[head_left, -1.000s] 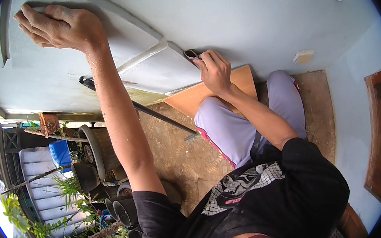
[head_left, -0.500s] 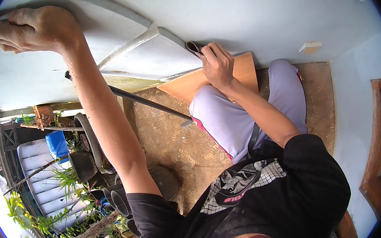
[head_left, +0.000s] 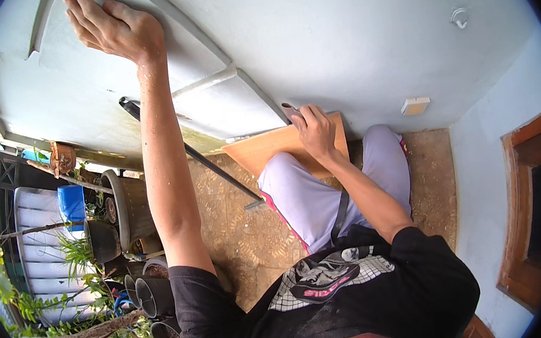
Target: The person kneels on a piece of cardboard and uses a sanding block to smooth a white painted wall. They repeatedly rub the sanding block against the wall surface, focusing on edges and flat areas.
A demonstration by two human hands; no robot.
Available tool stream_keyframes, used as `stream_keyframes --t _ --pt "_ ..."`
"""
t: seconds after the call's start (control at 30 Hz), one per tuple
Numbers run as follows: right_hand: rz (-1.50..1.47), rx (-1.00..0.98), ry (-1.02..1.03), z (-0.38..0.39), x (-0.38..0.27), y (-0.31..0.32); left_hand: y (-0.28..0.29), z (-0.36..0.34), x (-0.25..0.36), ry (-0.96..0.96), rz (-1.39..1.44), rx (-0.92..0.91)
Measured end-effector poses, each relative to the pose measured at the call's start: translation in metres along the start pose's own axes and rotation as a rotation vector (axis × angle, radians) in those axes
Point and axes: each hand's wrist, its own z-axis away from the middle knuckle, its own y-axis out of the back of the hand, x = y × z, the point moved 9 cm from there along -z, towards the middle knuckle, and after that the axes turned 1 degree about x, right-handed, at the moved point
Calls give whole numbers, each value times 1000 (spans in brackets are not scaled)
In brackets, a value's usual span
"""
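High at the upper left, my left hand (head_left: 117, 28) rests against the grey-white wall (head_left: 335, 26), beside a raised moulding (head_left: 188, 24). Its fingers are stretched out and slightly bent, and nothing shows in them. My right hand (head_left: 317, 132) pinches a folded piece of dark sandpaper (head_left: 290, 111), held at the wall close to the lower end of the moulding. Below that hand a light-brown wooden board (head_left: 252, 152) stands tilted between the wall and my knees. Pale specks dot my left forearm.
A black pole (head_left: 218, 171) slants from the wall to the patterned floor (head_left: 231, 238). Plant pots (head_left: 156, 296), a blue container (head_left: 71, 204) and branches crowd the left. A small white wall fitting (head_left: 415, 105) and a wooden-framed opening (head_left: 515, 210) are at the right.
The view has shifted, and my left hand now appears farther right, its fingers straighter than before. The right hand keeps its hold on the sandpaper, near the same stretch of wall.
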Motion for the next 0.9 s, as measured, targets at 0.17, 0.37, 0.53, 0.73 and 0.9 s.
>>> stream_keyframes --t 0.17,0.37,0.53,0.73,0.9 --pt "-183 119 103 -69 -64 65 13 -3 -13 6 -168 34" --pt "-248 319 213 -171 -126 173 -5 2 -3 152 -112 -18" --pt "-263 345 275 -279 -248 207 0 8 -12 177 -162 -57" --pt "-189 323 336 -409 -399 169 27 -24 -4 378 -173 -334" --pt "-112 314 258 -392 -399 149 43 -164 -12 416 -54 -262"
